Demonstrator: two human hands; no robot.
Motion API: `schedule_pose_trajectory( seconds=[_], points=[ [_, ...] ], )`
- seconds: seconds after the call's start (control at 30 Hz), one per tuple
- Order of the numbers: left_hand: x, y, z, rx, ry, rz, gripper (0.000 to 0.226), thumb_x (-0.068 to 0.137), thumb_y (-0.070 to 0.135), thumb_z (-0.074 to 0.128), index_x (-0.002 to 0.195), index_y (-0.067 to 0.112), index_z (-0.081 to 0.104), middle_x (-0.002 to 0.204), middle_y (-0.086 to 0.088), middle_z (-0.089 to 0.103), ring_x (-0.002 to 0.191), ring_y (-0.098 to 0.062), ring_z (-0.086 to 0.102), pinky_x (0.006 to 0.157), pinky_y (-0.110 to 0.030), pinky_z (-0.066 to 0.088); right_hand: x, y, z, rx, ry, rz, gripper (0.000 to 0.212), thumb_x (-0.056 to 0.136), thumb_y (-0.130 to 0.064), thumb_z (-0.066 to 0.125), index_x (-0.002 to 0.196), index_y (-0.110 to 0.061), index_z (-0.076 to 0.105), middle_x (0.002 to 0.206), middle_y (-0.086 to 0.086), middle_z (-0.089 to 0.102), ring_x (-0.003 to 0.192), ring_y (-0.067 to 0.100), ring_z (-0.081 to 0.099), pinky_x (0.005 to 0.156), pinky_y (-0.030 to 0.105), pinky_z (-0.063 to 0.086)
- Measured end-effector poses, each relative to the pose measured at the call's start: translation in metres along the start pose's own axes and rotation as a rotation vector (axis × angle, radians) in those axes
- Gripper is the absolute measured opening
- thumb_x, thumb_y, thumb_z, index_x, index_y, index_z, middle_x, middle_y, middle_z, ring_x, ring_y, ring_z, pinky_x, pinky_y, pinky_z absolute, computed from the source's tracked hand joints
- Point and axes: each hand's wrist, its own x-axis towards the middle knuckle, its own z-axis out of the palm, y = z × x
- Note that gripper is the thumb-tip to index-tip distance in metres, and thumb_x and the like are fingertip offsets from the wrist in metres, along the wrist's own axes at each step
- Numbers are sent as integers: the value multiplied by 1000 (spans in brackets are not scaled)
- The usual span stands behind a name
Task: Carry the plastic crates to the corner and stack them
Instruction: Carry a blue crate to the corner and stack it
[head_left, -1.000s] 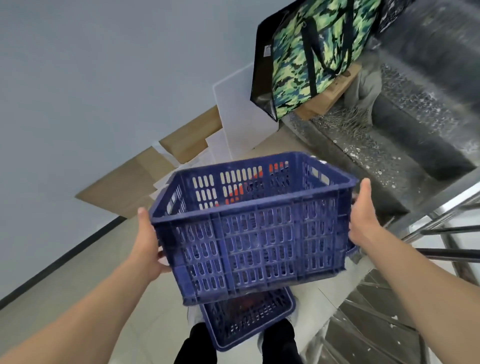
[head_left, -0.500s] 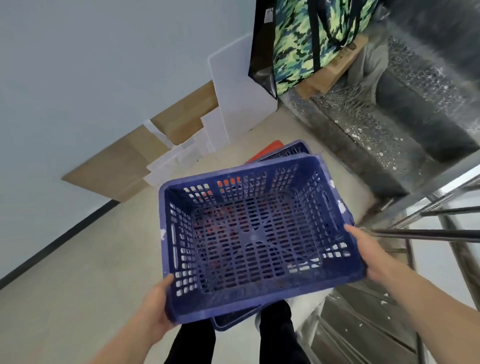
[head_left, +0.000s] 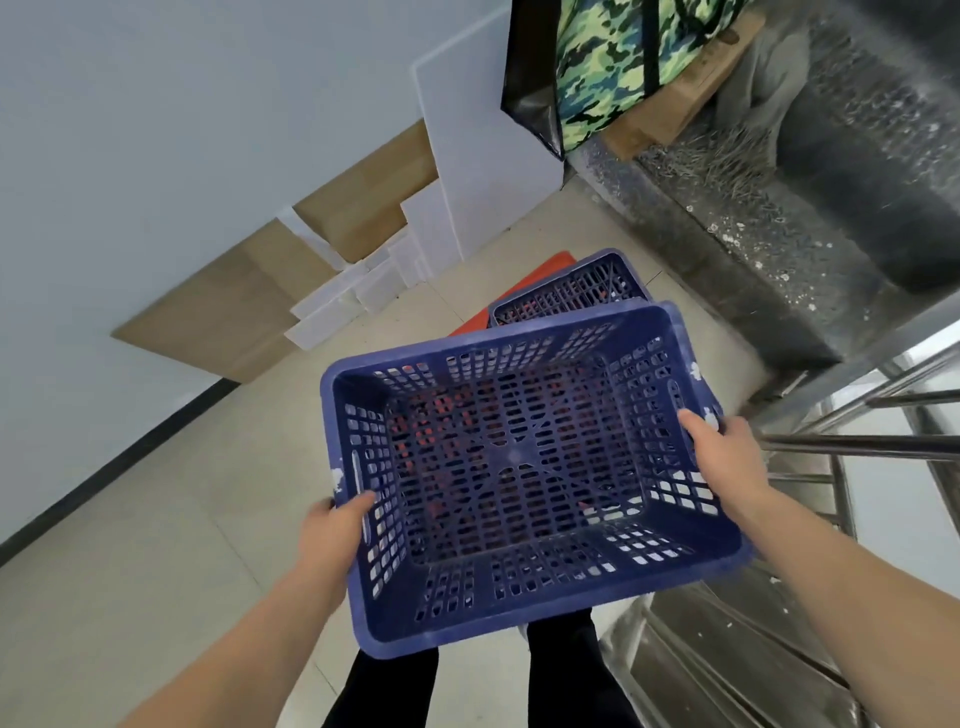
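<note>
Your left hand (head_left: 332, 538) grips blue crate (head_left: 511, 453) at left rim, thumb inside wall. Your right hand (head_left: 727, 457) grips right rim, thumb over edge. Crate open side up, tilted, held above your legs. Second blue crate (head_left: 571, 291) on floor beyond, red crate (head_left: 545, 266) under it. Cardboard (head_left: 228, 312) and white boards (head_left: 488, 156) lean on wall. Camouflage bag (head_left: 613, 67) at top, by stairs. Steel railing (head_left: 857, 444) at right.

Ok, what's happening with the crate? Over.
Left hand, right hand gripping blue crate by its sides. Crate in the air, not yet on second crate ahead on floor. Stair railing close at right.
</note>
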Motion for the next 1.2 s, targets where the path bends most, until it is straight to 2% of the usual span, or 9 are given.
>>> schedule_pose_trajectory(
  seconds=[0.1,0.27,0.47,0.57,0.63,0.83,0.97,1.07,1.2],
  points=[
    [1,22,1,-36,-17,40,37,93,33,64,122,10,58,107,-13,73,86,-32,72,66,-39,55,3,-17,7,-6,14,-22,71,90,-58,64,141,-8,54,132,12,61,117,36,58,98,45,44],
    [-6,32,-9,-96,-103,-8,35,98,42,52,114,12,62,97,-11,71,80,-26,66,59,-33,44,0,-26,-2,128,15,81,80,58,-76,59,102,-9,71,107,13,74,98,38,69,98,55,54],
    [-31,47,-45,-146,-158,12,43,98,52,43,106,15,63,93,-11,70,80,-26,65,60,-33,43,-51,-58,-24,182,63,111,90,59,-75,58,118,-9,72,113,13,72,99,36,68,97,51,55],
    [-57,61,-71,-139,-191,30,46,102,51,35,95,13,60,85,-9,64,73,-22,60,57,-32,38,-87,-77,-32,173,101,113,79,76,-68,55,123,-5,68,114,12,67,98,35,64,85,43,50],
    [-78,68,-90,-143,-206,66,48,103,51,32,94,14,61,83,-9,64,72,-21,60,56,-32,39,-108,-87,-38,170,134,111,75,82,-64,51,126,-5,66,117,12,64,99,36,63,86,43,48],
    [-117,64,-150,-236,-147,135,52,101,57,33,96,14,62,87,-11,68,72,-22,62,57,-33,43,-162,-118,-50,123,123,59,100,62,-79,36,121,-5,69,123,19,68,105,41,64,96,47,51],
    [-148,46,-182,-333,-60,185,44,102,53,35,91,17,58,84,-10,66,72,-23,63,57,-34,45,-196,-138,-49,114,85,-6,81,84,-70,40,123,-3,64,126,18,64,100,38,60,89,47,47],
    [-165,25,-208,-400,27,222,44,101,55,35,101,18,59,91,-9,67,78,-23,64,59,-35,47,-218,-148,-49,91,53,-61,76,89,-67,41,125,-4,63,125,17,63,101,38,59,90,47,47],
    [-182,-5,-247,-508,97,203,61,96,64,34,119,14,59,98,-10,68,87,-25,65,62,-36,47,-255,-167,-43,50,7,-165,69,94,-62,41,118,-2,63,116,16,60,98,36,57,85,44,43]
  ],
)
